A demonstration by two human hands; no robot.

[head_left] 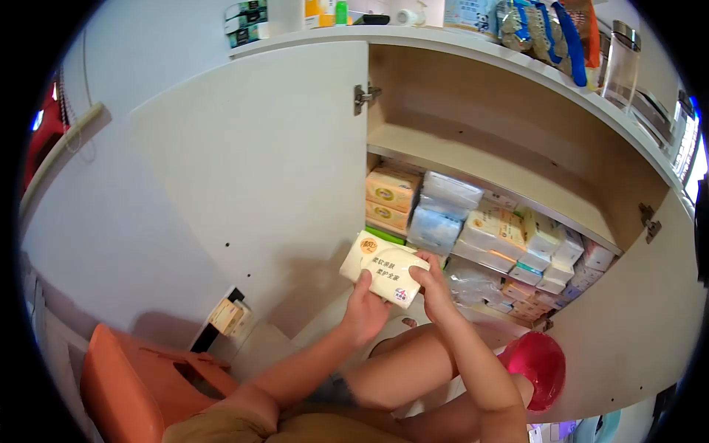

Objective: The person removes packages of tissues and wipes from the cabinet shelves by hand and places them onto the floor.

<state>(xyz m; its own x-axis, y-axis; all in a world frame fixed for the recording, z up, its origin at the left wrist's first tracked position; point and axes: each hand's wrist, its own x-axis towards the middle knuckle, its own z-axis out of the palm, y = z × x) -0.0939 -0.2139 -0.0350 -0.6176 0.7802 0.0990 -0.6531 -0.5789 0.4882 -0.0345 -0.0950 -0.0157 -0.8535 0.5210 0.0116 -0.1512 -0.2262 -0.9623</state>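
Observation:
A pale yellow pack of tissues point(377, 272) with dark printed characters and an orange logo is held up in front of the open cabinet. My left hand point(365, 311) grips its lower edge, thumb pressed on the front face. At the pack's right end, my right hand point(430, 284) is closed on it with the thumb on the front. Fingers behind the pack are mostly hidden. Just beyond it, the lower shelf holds orange tissue packs point(390, 199), a blue-and-white pack point(436, 225) and several white and yellow packs point(491, 229).
Both cabinet doors stand open, the left door point(258, 177) and the right door point(628, 310). Bottles and bags line the cabinet top point(413, 33). An orange plastic chair point(133, 376) is at lower left. By my legs sits a pink bucket point(546, 369); another pack point(229, 316) lies lower left.

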